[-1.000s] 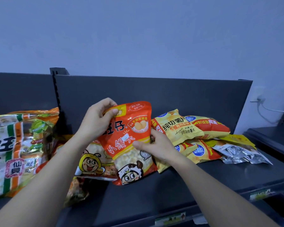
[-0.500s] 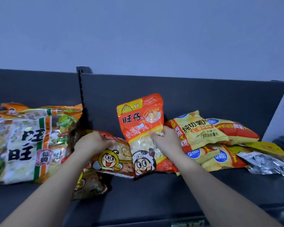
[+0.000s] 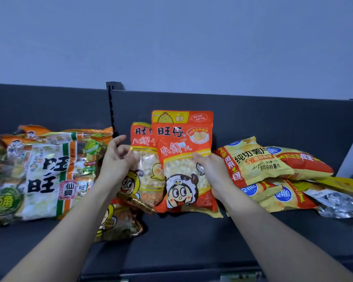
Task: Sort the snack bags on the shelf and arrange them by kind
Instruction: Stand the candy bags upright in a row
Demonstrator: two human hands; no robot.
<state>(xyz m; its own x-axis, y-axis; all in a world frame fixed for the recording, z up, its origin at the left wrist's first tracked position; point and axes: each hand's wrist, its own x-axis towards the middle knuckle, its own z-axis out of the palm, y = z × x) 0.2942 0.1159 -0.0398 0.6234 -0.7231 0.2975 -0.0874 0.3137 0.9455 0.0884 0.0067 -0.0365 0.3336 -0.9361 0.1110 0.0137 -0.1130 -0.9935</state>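
Head view: at frame centre an orange bag (image 3: 183, 159) is clasped by the right hand (image 3: 212, 176) and stood beside its twin (image 3: 145, 159). The left hand (image 3: 116, 165) is held apart, gripping nothing. Judged next: the pair needs squaring against the shelf (image 3: 192, 241) back.

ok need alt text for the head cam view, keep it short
Two bare hands stand two orange snack pouches against a dark shelf's back panel: the right hand holds the front pouch, the left hand is at the pouch behind it. Big rice cracker bags lie left, yellow chip bags right.
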